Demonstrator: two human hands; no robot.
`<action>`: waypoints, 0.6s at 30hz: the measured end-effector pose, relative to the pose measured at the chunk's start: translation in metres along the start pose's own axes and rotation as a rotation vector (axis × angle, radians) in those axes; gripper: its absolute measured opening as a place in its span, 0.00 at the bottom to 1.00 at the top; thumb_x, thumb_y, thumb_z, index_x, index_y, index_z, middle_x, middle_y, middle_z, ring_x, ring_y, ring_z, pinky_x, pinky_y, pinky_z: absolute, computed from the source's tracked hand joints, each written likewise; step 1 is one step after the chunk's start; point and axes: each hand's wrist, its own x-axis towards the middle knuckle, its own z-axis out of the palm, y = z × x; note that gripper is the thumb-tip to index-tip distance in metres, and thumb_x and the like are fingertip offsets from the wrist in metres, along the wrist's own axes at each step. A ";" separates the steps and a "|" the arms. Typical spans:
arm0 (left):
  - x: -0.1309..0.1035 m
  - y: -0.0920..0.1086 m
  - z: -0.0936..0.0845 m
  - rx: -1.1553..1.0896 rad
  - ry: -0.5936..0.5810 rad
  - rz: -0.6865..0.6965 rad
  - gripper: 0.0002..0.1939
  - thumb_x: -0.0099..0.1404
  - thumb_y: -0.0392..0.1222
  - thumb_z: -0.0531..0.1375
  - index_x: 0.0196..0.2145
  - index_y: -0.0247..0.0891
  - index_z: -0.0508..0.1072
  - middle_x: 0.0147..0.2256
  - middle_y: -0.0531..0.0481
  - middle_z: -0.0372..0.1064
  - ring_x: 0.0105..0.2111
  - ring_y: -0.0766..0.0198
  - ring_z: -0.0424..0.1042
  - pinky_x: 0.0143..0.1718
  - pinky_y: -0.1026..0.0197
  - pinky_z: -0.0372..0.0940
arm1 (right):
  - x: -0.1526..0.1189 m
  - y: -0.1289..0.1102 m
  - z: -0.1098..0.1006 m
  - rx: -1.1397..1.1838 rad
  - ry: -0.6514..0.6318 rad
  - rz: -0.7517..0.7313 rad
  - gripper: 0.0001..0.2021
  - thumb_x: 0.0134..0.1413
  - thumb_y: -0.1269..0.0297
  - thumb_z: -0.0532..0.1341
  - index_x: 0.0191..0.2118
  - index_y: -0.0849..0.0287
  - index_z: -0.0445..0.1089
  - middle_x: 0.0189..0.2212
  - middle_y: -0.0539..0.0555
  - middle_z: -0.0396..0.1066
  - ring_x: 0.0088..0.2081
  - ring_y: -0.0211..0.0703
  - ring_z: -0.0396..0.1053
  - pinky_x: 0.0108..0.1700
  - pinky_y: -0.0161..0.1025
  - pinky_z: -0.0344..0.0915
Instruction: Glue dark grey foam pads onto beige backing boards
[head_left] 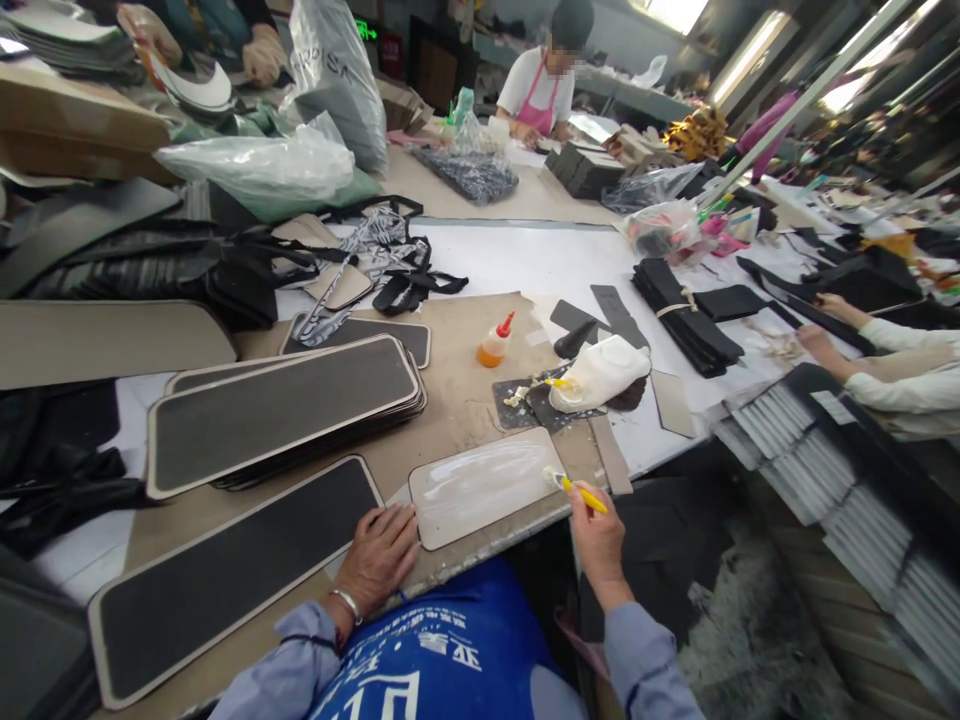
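Observation:
My right hand [598, 535] is closed round the yellow handle of a small glue brush [583, 493], whose bristles rest at the right end of a beige rounded panel [480, 490]. Streaks of wet white glue shine across that panel. Fingers flat, my left hand [379, 550] lies at the panel's left edge, by the corner of a long dark panel with a beige border [240, 570]. Beyond the beige panel, a white plastic bottle [604, 370] lies on its side with a yellow thing at its mouth, on glue-spattered dark scraps [517, 400].
A stack of dark bordered panels [285, 415] stands at the left. An orange glue bottle with a red tip [495, 342] is upright mid-table. Bundled black strips [686, 318] lie to the right. A co-worker in a pink apron [536, 95] sits opposite; another person's hands [829, 335] work at the right.

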 end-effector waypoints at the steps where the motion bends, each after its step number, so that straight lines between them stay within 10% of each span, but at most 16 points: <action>1: 0.000 0.000 0.000 0.006 0.004 0.004 0.11 0.62 0.39 0.51 0.41 0.38 0.70 0.44 0.46 0.71 0.45 0.55 0.66 0.47 0.51 0.53 | 0.004 0.005 -0.002 -0.012 0.006 -0.029 0.16 0.57 0.55 0.50 0.35 0.61 0.69 0.32 0.58 0.71 0.36 0.46 0.69 0.41 0.44 0.67; 18: 0.007 0.009 -0.007 0.124 0.009 0.009 0.14 0.62 0.37 0.48 0.41 0.39 0.70 0.44 0.49 0.71 0.45 0.59 0.65 0.48 0.55 0.54 | 0.040 0.003 0.027 0.162 -0.196 -0.342 0.11 0.59 0.61 0.50 0.41 0.57 0.66 0.36 0.56 0.69 0.40 0.43 0.69 0.43 0.43 0.69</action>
